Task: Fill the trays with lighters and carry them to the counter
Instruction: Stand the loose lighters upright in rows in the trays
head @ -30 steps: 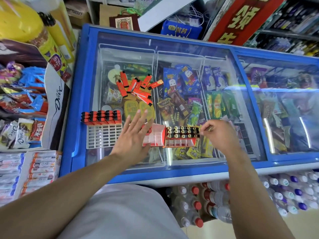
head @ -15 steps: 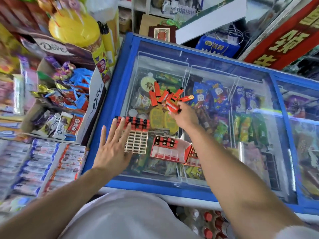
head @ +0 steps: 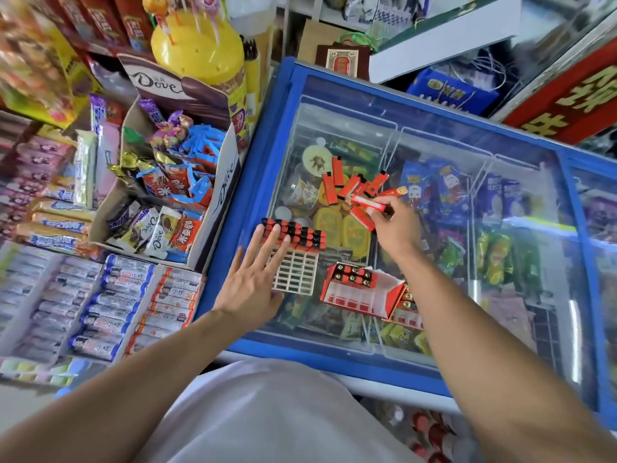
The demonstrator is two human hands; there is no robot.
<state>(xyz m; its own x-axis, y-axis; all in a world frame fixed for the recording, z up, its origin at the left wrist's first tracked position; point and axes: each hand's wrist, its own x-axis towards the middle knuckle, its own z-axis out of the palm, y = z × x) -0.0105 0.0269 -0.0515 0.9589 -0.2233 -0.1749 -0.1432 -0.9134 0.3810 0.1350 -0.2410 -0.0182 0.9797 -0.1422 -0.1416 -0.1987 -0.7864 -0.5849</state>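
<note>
A white grid tray (head: 295, 274) lies on the glass lid of a blue freezer (head: 233, 262), with a row of orange lighters (head: 300, 236) standing at its far end. My left hand (head: 255, 275) lies flat with spread fingers on the tray's left side, fingertips touching that row. A pile of loose orange lighters (head: 347, 187) lies farther back on the glass. My right hand (head: 395, 225) pinches one orange lighter (head: 369, 204) at the pile's near edge. A red tray (head: 359, 290), partly filled with lighters, sits to the right of the white one, with another red tray (head: 405, 310) behind my right forearm.
A Dove display box (head: 173, 182) full of wrapped sweets stands left of the freezer, with a yellow lollipop tub (head: 200, 51) behind it. Boxed goods fill the shelf at lower left. Bottles stand under the freezer's front edge. A red sign (head: 574, 91) leans at the far right.
My right hand left the red tray, reached to the loose pile and picked up a lighter. My left hand moved from the red tray to the white grid tray. The camera swung left.
</note>
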